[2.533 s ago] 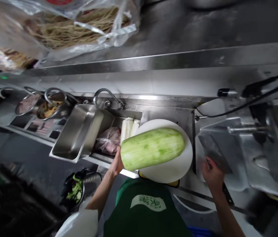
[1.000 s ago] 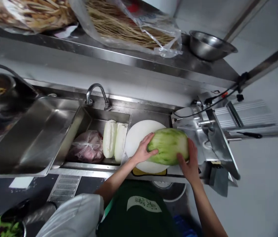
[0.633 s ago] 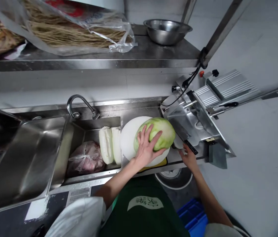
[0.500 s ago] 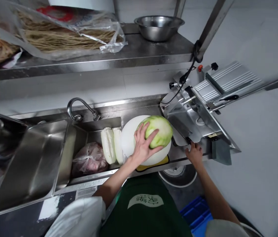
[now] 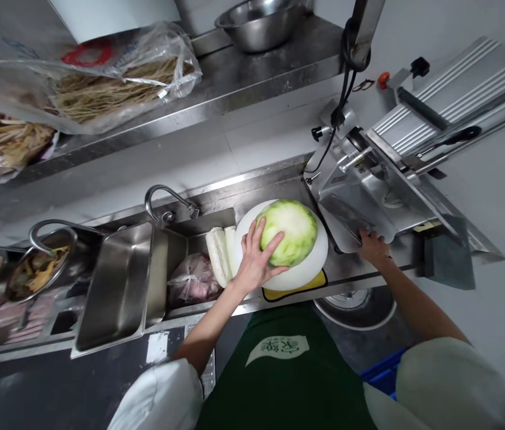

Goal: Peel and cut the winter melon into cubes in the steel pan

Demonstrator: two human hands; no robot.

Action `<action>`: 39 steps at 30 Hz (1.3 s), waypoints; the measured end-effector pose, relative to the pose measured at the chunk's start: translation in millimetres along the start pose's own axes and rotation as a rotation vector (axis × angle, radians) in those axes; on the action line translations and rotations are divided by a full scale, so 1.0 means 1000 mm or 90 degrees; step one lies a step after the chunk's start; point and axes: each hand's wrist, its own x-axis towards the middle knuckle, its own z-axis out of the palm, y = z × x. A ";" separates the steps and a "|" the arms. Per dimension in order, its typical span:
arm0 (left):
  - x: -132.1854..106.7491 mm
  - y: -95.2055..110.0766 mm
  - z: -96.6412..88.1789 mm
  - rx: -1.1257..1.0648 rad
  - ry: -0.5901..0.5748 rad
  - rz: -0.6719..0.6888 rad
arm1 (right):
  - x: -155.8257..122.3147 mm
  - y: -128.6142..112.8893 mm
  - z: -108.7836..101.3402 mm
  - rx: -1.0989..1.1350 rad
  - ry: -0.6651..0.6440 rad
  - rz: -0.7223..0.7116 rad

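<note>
A peeled, pale green melon (image 5: 295,233) rests on a round white cutting board (image 5: 317,263) beside the sink. My left hand (image 5: 255,254) grips its left side, thumb and fingers spread over the surface. Over to the right, my right hand (image 5: 373,248) is closed at the near end of what looks like a knife, its dark blade (image 5: 342,214) lying across the metal slicer (image 5: 382,191). The fingers hide the handle. Under the board's front edge shows a yellow cloth (image 5: 295,288) with dark trim.
Pale peeled pieces (image 5: 219,257) and a bag of meat (image 5: 194,279) lie in the sink under a curved faucet (image 5: 169,190). A steel pan (image 5: 116,280) sits farther left. Above runs a metal shelf (image 5: 216,110) with a steel bowl (image 5: 261,27). A bin (image 5: 360,310) stands below.
The view has turned and shifted, showing more containers at the left. My right hand has reached farther forward onto the slicer's tray, to the knife. My left hand stays on the melon.
</note>
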 end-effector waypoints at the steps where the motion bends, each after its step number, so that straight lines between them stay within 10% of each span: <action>1: -0.002 -0.001 -0.004 -0.008 -0.006 -0.001 | 0.001 -0.002 -0.004 0.015 -0.007 -0.004; 5: -0.002 -0.004 -0.026 -0.076 -0.002 -0.008 | -0.022 -0.017 -0.022 0.136 0.032 -0.023; 10: 0.031 -0.007 -0.061 -0.223 0.163 -0.101 | -0.117 -0.025 -0.076 0.377 0.138 -0.062; 18: 0.172 0.018 -0.093 -0.432 0.326 -0.016 | -0.262 -0.063 -0.208 0.510 0.121 -0.171; 23: 0.228 0.017 -0.069 -0.574 0.167 -0.086 | -0.274 -0.104 -0.225 0.504 0.104 -0.217; 39: 0.222 -0.001 -0.042 -0.624 0.029 -0.133 | -0.286 -0.112 -0.237 0.482 0.048 -0.220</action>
